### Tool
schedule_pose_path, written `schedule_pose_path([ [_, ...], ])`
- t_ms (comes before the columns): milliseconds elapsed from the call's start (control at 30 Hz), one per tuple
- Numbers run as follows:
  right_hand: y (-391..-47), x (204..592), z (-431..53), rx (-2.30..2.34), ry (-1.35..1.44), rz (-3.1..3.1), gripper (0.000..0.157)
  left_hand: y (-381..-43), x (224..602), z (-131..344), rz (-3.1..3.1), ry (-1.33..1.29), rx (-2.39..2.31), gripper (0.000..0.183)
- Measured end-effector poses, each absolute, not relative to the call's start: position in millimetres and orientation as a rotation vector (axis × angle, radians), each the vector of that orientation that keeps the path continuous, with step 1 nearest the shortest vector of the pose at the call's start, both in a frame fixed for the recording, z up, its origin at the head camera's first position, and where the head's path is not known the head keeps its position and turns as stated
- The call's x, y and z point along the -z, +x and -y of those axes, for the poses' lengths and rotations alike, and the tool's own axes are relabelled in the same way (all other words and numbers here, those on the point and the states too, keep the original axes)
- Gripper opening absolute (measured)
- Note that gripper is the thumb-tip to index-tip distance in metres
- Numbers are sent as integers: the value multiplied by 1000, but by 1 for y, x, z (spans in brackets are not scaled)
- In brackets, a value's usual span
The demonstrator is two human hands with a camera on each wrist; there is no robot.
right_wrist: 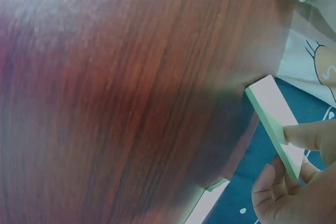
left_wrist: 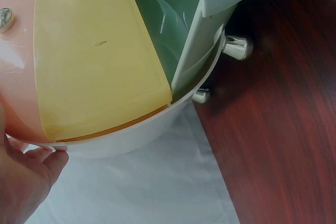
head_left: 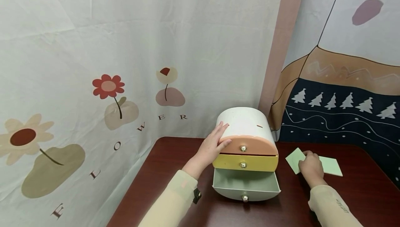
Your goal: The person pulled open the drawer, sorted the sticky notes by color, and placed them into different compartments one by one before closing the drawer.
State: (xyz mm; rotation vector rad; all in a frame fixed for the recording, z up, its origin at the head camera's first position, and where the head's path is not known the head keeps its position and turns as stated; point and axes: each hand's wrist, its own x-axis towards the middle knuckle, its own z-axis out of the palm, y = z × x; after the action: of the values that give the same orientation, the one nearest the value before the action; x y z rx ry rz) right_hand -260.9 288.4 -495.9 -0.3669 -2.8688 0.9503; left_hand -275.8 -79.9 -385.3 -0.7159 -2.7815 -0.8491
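Observation:
A small rounded cabinet has a white shell [head_left: 242,119], a peach top drawer [head_left: 231,147], a yellow middle drawer [head_left: 226,162] and a pale green bottom drawer [head_left: 231,193]. The bottom drawer is pulled out; the two above it are in. My left hand [head_left: 210,147] rests on the cabinet's upper left, fingers extended over the shell and thumb against the peach front. To the right, my right hand [head_left: 311,167] pinches a light green pad of paper [right_wrist: 273,116] between thumb and fingers. Partly behind that hand lies a second green pad [head_left: 332,166], flat on the table.
The dark red wooden table [head_left: 175,164] carries the cabinet near its back edge. Behind it hang a white curtain [head_left: 203,46] with printed flowers and a dark cloth [head_left: 337,122] with printed trees. Silver feet [left_wrist: 237,47] show under the cabinet.

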Motion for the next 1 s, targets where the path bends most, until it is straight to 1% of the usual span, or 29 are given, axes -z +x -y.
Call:
schedule_pose_path([
  [200,-258,490,-290,-909,-298,2882,44,-277,386,80,2770,-726,849,66],
  [467,-251,485,-289,-837,-189,2877,35,-278,387,79,2765,-741,842,66],
  [667,-247,487,-286,-798,-147,2820,29,-278,387,79,2765,-741,838,66],
  [1000,-243,494,-282,-680,5,2705,15,-278,387,81,2770,-731,846,66],
])
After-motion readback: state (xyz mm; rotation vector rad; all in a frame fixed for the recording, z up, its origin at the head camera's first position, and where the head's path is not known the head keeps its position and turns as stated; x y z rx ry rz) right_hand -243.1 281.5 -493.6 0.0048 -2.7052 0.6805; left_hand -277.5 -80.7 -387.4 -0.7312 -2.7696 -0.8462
